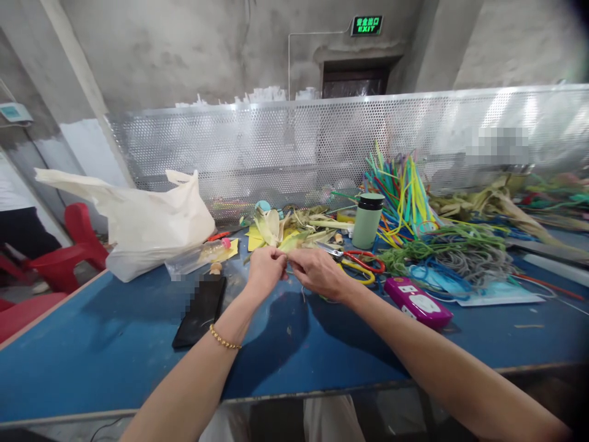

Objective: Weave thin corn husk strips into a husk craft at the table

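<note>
At the far left, off the table, stand red plastic chairs (69,245). On the blue table (115,350) itself a white plastic bag (151,221) slumps at the left, and nearer you a black phone (200,310) lies flat, just left of your left forearm.

Your left hand (265,267) and right hand (319,273) meet over the middle of the table. The fingertips of both are closed in a tight pinch on a thin strand (288,270). Most of it is hidden between them, so what it is made of cannot be told. It lies straight between the two pinches, with its long axis running left to right, and neither hand is nearer to it than the other.

Just beyond your knuckles is a heap of pale husks (285,227). Red-handled scissors (361,261) lie close to the right of your right hand. A green tumbler (367,220) stands upright farther off. Right of that fan out coloured strips (400,190) and tangled cords (451,252), with a magenta box (416,301) near your right forearm.

The blue surface is bare on the near side, between your arms and towards the near edge. A perforated metal screen (322,141) walls off the far side.
</note>
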Action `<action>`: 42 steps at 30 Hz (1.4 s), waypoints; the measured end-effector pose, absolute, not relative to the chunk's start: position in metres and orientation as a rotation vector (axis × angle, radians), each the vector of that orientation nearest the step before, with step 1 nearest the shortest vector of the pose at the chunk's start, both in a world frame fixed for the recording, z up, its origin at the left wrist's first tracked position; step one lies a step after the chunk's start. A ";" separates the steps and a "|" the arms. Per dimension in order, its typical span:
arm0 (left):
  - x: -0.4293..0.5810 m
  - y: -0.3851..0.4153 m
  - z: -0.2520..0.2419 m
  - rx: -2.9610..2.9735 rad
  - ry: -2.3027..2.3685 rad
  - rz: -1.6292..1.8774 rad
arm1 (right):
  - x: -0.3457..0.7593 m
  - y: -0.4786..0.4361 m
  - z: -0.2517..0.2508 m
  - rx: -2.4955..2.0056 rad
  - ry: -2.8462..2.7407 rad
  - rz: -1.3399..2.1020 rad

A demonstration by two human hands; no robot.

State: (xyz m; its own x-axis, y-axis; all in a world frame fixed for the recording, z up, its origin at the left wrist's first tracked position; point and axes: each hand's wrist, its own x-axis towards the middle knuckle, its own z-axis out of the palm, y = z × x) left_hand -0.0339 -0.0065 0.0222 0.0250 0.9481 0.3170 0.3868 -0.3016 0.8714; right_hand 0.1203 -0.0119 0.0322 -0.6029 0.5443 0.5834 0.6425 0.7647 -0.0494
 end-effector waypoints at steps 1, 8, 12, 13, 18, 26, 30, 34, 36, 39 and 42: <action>-0.033 -0.009 0.024 1.766 1.400 1.249 | 0.120 -0.012 0.033 -0.867 -2.408 -0.267; -0.036 -0.014 0.029 2.178 1.580 1.132 | 0.126 0.006 0.040 -0.834 -2.410 -0.462; -0.042 -0.014 0.032 2.300 1.330 1.097 | 0.138 0.025 0.043 -0.701 -2.325 -0.180; -0.042 -0.014 0.033 2.280 1.258 1.077 | 0.142 0.030 0.043 -0.702 -2.297 -0.078; -0.041 -0.019 0.036 2.108 1.166 1.138 | 0.151 0.045 0.035 -0.823 -2.268 0.478; -0.031 -0.013 0.023 1.918 1.060 1.210 | 0.156 0.049 0.022 -0.854 -2.233 1.123; -0.029 -0.008 0.024 1.622 1.040 1.226 | 0.156 0.048 0.027 -0.987 -2.204 0.847; -0.035 -0.004 0.024 1.236 1.078 1.312 | 0.141 0.025 0.040 -1.038 -1.922 0.079; -0.039 -0.002 0.023 1.104 1.081 1.308 | 0.129 0.010 0.042 -0.979 -2.023 0.078; -0.042 0.001 0.020 1.016 1.068 1.319 | 0.113 -0.004 0.037 -1.002 -2.146 0.191; -0.040 0.001 0.018 1.059 0.993 1.316 | 0.106 -0.002 0.027 -1.131 -2.060 0.656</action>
State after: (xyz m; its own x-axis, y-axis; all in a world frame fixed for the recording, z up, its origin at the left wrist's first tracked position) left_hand -0.0403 0.0012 0.0177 0.0241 0.9992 0.0313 -0.2440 -0.0245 0.9695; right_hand 0.1059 -0.0019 0.0274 -0.3849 0.8640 0.3246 0.5169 0.4932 -0.6997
